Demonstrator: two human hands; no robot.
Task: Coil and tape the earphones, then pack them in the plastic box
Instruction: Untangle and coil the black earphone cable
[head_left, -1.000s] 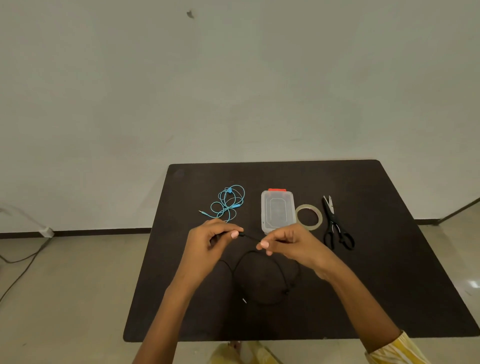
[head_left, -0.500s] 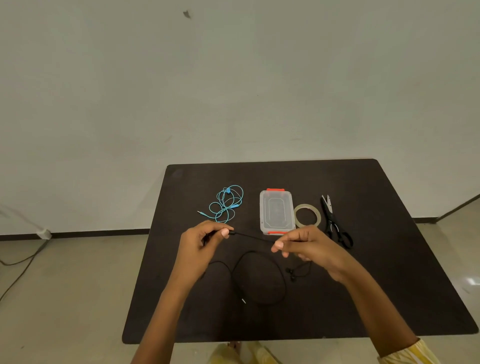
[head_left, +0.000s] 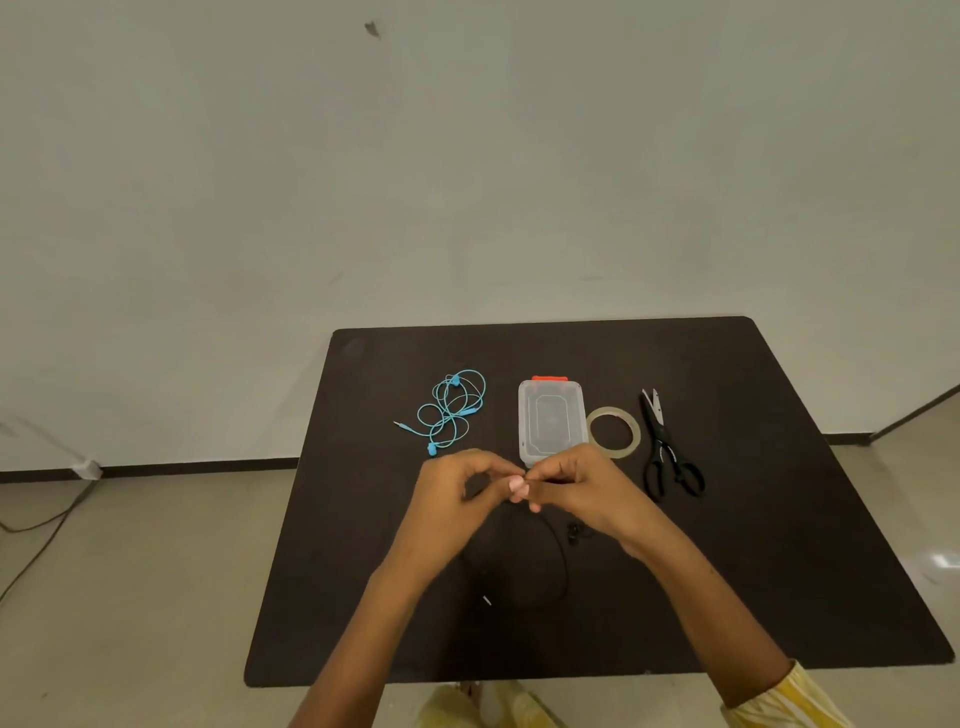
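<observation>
Head view, starting low in the frame: a yellow sleeve (head_left: 779, 696) shows at the lower right, and both forearms reach up over the dark table (head_left: 779, 519). Below the hands a loop of the black earphones (head_left: 563, 571) lies slack on the table, its plug near the lower centre and the earbuds just under the right wrist. At the centre the left hand (head_left: 457, 493) and right hand (head_left: 576, 488) meet fingertip to fingertip, each seemingly pinching the thin black cord, though the cord between the fingers is too fine to see clearly. This looks like the coiling step, barely begun; the next move likely calls for gathering another turn of cord into the pinch without letting the loop spring loose. Farther up sit the blue earphones (head_left: 452, 410), the plastic box (head_left: 550, 421) with its lid on, the tape roll (head_left: 613, 432) and the scissors (head_left: 667, 452), all untouched.
</observation>
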